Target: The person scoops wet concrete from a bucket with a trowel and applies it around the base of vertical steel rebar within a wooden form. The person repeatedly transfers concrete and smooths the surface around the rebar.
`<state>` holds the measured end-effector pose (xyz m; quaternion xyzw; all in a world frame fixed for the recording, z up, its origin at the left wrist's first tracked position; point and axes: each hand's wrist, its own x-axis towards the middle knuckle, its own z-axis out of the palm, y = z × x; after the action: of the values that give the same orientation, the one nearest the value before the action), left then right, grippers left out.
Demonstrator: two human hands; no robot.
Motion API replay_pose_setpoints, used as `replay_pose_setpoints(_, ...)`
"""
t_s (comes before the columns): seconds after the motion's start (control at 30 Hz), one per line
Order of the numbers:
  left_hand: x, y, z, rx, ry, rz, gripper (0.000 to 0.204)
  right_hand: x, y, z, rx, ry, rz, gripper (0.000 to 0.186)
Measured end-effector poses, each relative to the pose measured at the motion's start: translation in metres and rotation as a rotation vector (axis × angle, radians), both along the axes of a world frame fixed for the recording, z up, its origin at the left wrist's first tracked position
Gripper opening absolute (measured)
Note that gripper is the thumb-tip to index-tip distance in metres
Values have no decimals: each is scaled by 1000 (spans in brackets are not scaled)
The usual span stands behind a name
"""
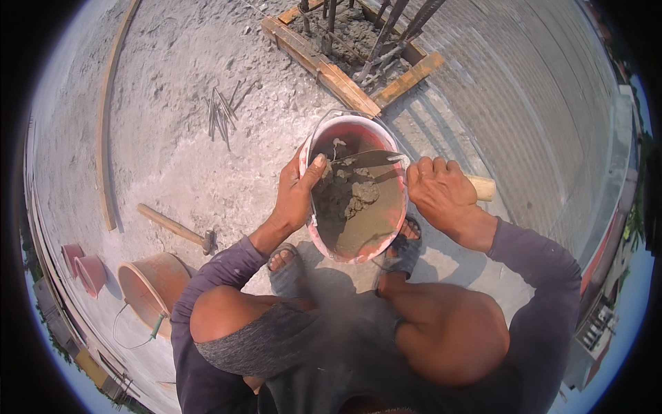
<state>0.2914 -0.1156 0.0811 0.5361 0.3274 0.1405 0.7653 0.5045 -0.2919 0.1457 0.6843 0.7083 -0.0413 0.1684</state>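
A pink-rimmed bucket of wet grey mortar stands upright before me, above my sandalled feet. My left hand is closed on its left rim, thumb over the edge. My right hand grips the wooden handle of a trowel at the bucket's right side. The dark trowel blade reaches across the bucket's upper part, with clumps of mortar beside and below it. The bucket's wire handle rests along the far rim.
Wooden formwork surrounds upright rebar and rough concrete ahead. Loose steel nails or rods, a long wooden strip and a hammer lie on the dusty floor. Several buckets stand at left. Ribbed sheeting spans the right.
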Motion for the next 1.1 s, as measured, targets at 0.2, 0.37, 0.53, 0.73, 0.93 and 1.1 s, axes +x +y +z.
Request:
replay_pose_setpoints(0.2,6,-2,-7,4,9,36,50,9,24,-12,-41,163,125,15)
replay_pose_setpoints(0.37,6,-4,-4,-117,24,130,50,-29,-6,5,-230,106,170,23)
replay_pose_setpoints(0.53,22,-17,-1,70,-36,78,52,-12,-9,20,-476,415,23,23)
replay_pose_setpoints(0.73,39,-27,11,164,20,-38,65,15,24,17,-478,147,143,16)
replay_pose_setpoints(0.93,39,-35,17,177,11,12,66,31,23,17,-312,167,7,19)
replay_pose_setpoints(1.1,29,-45,8,248,-34,94,63,2,-9,-20,-740,480,-93,41)
